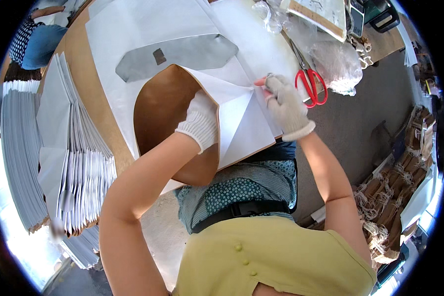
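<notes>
A paper bag (246,111), white outside and brown inside, lies on the table with its mouth spread wide. My left hand (202,118), in a white knit glove, reaches into that mouth; its fingers are hidden behind the bag's wall. At the pointed fold on the bag's right side is my right hand (285,106), in a glove with bare fingertips. Its fingers are curled, closed on the bag's edge. Just beyond the mouth lies a grey six-sided paper panel (182,55) with a small dark patch, on white paper sheets (133,24).
Red-handled scissors (311,88) rest at the table's right edge, beside clear plastic wrap (335,61). On the left stand stacks of folded white bags (79,167). Tied brown bundles (385,202) lie at the lower right. Another person (42,42) is at the far left.
</notes>
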### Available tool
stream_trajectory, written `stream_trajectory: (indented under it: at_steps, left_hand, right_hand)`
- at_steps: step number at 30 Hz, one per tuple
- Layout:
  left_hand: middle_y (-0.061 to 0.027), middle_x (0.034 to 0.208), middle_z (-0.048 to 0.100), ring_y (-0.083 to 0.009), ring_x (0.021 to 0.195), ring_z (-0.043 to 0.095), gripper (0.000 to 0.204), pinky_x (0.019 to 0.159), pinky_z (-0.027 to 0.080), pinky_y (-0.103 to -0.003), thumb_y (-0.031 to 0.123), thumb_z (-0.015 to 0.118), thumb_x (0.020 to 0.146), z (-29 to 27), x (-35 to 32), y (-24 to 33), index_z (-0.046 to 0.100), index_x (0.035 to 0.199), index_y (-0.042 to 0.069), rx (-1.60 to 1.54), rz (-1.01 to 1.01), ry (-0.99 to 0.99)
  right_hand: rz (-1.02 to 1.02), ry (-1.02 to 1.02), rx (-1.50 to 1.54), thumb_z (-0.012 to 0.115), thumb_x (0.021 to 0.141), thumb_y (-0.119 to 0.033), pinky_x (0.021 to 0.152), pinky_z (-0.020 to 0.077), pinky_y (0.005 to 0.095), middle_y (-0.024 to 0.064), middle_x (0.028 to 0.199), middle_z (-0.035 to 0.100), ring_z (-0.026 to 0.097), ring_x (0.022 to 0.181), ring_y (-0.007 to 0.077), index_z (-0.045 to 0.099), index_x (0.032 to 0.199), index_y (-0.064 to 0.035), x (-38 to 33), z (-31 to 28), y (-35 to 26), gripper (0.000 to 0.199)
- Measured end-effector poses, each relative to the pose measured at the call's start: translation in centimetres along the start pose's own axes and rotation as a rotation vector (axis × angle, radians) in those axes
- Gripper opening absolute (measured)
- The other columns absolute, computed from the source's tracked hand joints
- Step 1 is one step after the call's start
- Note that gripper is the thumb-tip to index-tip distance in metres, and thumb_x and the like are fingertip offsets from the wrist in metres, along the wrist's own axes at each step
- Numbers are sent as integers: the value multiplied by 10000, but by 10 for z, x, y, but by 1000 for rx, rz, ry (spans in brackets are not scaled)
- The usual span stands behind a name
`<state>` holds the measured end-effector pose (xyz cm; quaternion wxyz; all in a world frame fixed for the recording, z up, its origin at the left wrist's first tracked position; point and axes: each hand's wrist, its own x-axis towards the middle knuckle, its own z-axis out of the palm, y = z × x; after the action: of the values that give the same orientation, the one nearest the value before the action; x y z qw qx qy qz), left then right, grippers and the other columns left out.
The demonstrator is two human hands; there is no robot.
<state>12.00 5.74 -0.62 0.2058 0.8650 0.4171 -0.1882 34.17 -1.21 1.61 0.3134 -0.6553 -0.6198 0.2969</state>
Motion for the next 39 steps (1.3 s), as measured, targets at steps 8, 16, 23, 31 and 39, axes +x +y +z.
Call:
stream_trajectory:
  at_steps: [8,16,23,31,39]
  left_hand:
    - [-113,1459,628,-215,1329,585,625,1125,458,-329,313,732,949,-71,-13,-61,568,1497,61,-595,18,-598]
    - [-97,959,739,-190,867,674,510,787,548,-292,450,678,1015,-84,-22,-94,750,1166,-31,-891,-182,-45]
    - [-213,869,719,-366,847,692,453,832,538,-444,466,638,962,-52,-4,-85,766,995,33,-393,-178,244]
    - [-223,1205,727,-372,1120,698,394,977,540,-439,378,576,1022,-58,-29,-73,746,1218,81,-254,-218,314]
    - [-139,1429,643,-233,1299,616,395,1115,472,-387,243,429,1139,3,-154,-96,622,1433,64,-883,-232,876]
  right_hand:
    - [-262,71,-97,659,959,-207,1263,308,509,180,1441,637,564,1401,320,602,1467,-84,-27,38,1,526]
    - [-357,-12,-497,664,943,-370,1271,290,525,167,1546,562,514,1444,363,566,1530,-121,-28,52,-11,644]
    - [-464,-106,-623,702,897,-359,1307,236,525,100,1633,470,387,1538,311,620,1474,-224,-52,69,-18,599]
    - [-531,-225,-517,739,870,-367,1304,247,504,145,1638,452,402,1518,371,607,1462,-133,0,69,-33,650]
    - [-580,-195,-559,713,914,-440,1295,262,500,236,1600,465,401,1516,394,500,1528,15,36,83,-44,793]
